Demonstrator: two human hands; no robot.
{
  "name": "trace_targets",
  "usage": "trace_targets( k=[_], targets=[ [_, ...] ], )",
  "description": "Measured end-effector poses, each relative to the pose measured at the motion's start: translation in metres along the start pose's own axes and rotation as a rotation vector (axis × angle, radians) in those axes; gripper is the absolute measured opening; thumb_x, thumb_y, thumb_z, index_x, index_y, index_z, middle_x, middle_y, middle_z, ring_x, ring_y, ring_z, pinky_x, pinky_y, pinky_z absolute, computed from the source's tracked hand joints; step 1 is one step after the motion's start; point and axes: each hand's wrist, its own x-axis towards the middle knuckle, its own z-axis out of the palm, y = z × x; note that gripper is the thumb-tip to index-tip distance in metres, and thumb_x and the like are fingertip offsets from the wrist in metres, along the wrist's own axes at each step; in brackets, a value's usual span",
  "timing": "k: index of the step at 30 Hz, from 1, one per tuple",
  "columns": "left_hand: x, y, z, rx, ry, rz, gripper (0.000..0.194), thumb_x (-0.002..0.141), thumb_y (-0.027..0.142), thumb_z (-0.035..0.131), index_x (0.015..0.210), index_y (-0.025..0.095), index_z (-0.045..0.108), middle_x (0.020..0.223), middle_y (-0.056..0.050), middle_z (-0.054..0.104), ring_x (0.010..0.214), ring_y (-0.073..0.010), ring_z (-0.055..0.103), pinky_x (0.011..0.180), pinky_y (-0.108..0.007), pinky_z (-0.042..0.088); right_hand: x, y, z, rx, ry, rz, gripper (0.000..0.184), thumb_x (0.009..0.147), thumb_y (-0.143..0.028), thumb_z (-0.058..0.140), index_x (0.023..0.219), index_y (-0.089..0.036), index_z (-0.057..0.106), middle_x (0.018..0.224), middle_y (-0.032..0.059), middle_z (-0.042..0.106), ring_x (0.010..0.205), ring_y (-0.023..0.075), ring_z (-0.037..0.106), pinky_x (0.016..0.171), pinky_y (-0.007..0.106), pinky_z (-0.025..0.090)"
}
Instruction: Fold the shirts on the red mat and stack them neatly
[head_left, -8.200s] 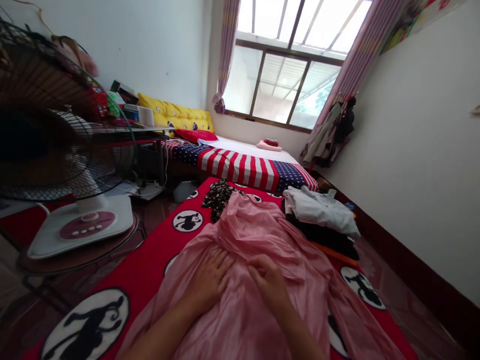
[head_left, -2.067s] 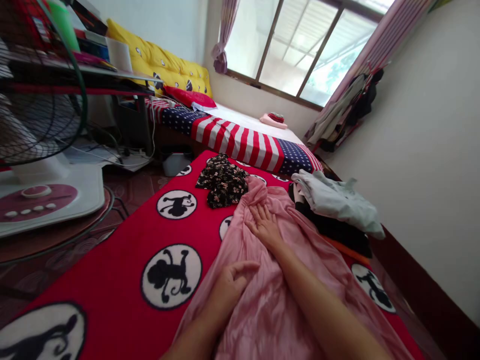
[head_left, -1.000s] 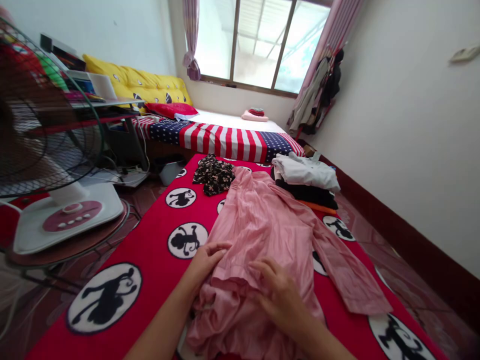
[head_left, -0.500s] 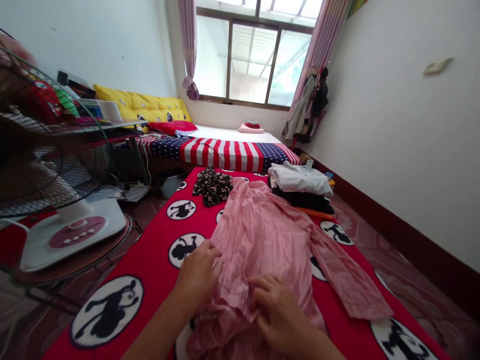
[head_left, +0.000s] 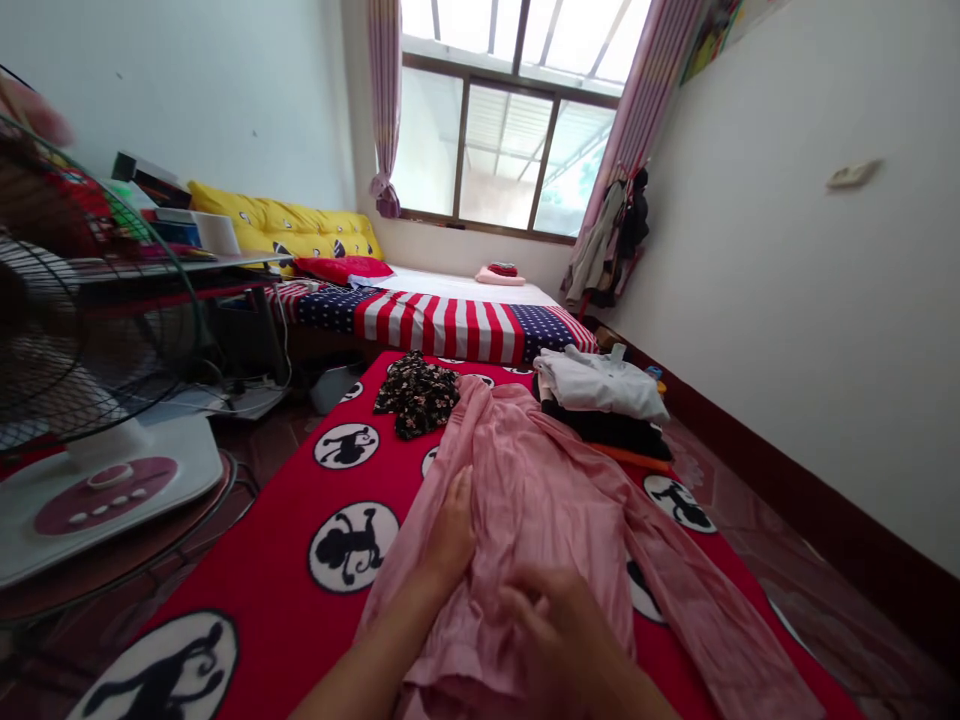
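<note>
A pink long-sleeved shirt (head_left: 536, 480) lies spread over the red cover, somewhat wrinkled, with one sleeve stretched toward the lower right. My left hand (head_left: 450, 535) rests flat on the shirt's left part, fingers extended away from me. Over the lower middle of the shirt is my right hand (head_left: 555, 620), its fingers bent and smeared by motion, so any hold on the cloth is unclear. A black floral garment (head_left: 418, 395) lies bunched near the shirt's far left end. To the far right, a stack of folded clothes has a light grey shirt (head_left: 600, 382) on top.
The red cover (head_left: 277, 560) has white circles with black monkey figures. At left, a fan (head_left: 112, 480) stands on a round stool. Beyond is a bed with a striped, starred cover (head_left: 442, 325). Coats (head_left: 611, 235) hang by the window, near the right wall.
My left hand has moved forward and right onto the shirt and flattened. Pink cloth now spreads farther left and nearer to me. My right hand has shifted slightly and blurs.
</note>
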Motion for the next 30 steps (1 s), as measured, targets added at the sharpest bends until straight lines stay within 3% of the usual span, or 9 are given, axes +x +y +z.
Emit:
trace_targets(
  k=[3,6,10,13,16,23,27,30],
  targets=[
    [-0.004,-0.006,-0.001,0.000,0.014,0.039,0.069,0.077,0.007,0.039,0.145,0.013,0.033,0.150,-0.012,0.037,0.140,-0.0246,0.030,0.117,-0.043,0.024,0.053,-0.005,-0.001,-0.028,0.210,-0.104,0.027,0.090,-0.025,0.046,0.110,-0.020,0.063,0.112,0.0066,0.067,0.104,0.0183,0.061,0.091,0.030,0.044],
    [-0.002,-0.002,-0.004,0.037,-0.044,0.043,0.064,0.082,0.019,0.046,0.144,0.012,0.035,0.148,-0.014,0.039,0.138,-0.0274,0.034,0.115,-0.040,0.028,0.101,0.010,0.010,-0.178,0.132,-0.194,0.050,0.089,-0.027,0.047,0.139,-0.019,0.043,0.146,0.0092,0.042,0.136,0.0195,0.036,0.111,0.038,0.029],
    [-0.002,0.003,-0.006,0.279,-0.083,0.023,0.079,0.076,0.045,0.061,0.143,0.009,0.037,0.149,-0.018,0.035,0.139,-0.0323,0.030,0.115,-0.047,0.022,0.135,0.060,0.014,-0.492,0.005,-0.008,0.056,0.094,-0.046,0.038,0.146,-0.026,0.032,0.156,0.0060,0.024,0.145,0.0225,0.016,0.115,0.049,0.015],
    [-0.006,0.004,-0.006,0.430,-0.112,0.018,0.095,0.068,0.062,0.064,0.144,0.011,0.038,0.152,-0.018,0.029,0.142,-0.0355,0.022,0.116,-0.049,0.015,0.143,0.095,0.004,-0.634,0.028,0.159,0.056,0.097,-0.048,0.028,0.149,-0.027,0.025,0.158,0.0042,0.016,0.145,0.0223,0.011,0.114,0.051,0.015],
    [-0.008,0.006,-0.007,0.492,-0.144,0.031,0.102,0.062,0.073,0.063,0.144,0.017,0.039,0.155,-0.015,0.022,0.143,-0.0368,0.014,0.115,-0.051,0.009,0.146,0.111,-0.001,-0.665,0.039,0.198,0.056,0.097,-0.049,0.023,0.149,-0.028,0.022,0.158,0.0019,0.015,0.145,0.0218,0.011,0.113,0.053,0.015],
    [-0.014,0.002,-0.021,0.501,-0.254,0.110,0.110,0.052,0.080,0.064,0.144,0.026,0.038,0.157,-0.014,0.019,0.144,-0.0383,0.010,0.114,-0.054,0.004,0.147,0.107,-0.001,-0.680,0.049,0.212,0.057,0.097,-0.052,0.022,0.149,-0.029,0.024,0.158,0.0035,0.016,0.145,0.0236,0.013,0.113,0.052,0.014],
    [-0.018,0.001,-0.026,0.515,-0.276,0.139,0.111,0.053,0.082,0.061,0.145,0.024,0.036,0.157,-0.014,0.019,0.144,-0.0380,0.009,0.114,-0.053,0.001,0.146,0.081,-0.003,-0.690,0.026,0.262,0.059,0.095,-0.051,0.028,0.147,-0.025,0.031,0.158,0.0082,0.016,0.145,0.0300,0.009,0.110,0.060,0.009],
    [-0.017,0.003,-0.025,0.529,-0.270,0.138,0.112,0.055,0.080,0.062,0.147,0.023,0.033,0.158,-0.014,0.014,0.144,-0.0383,0.006,0.114,-0.053,0.000,0.139,0.054,0.009,-0.706,0.158,0.116,0.056,0.095,-0.042,0.034,0.147,-0.022,0.031,0.158,0.0086,0.014,0.146,0.0274,0.005,0.113,0.057,0.004]
  ],
)
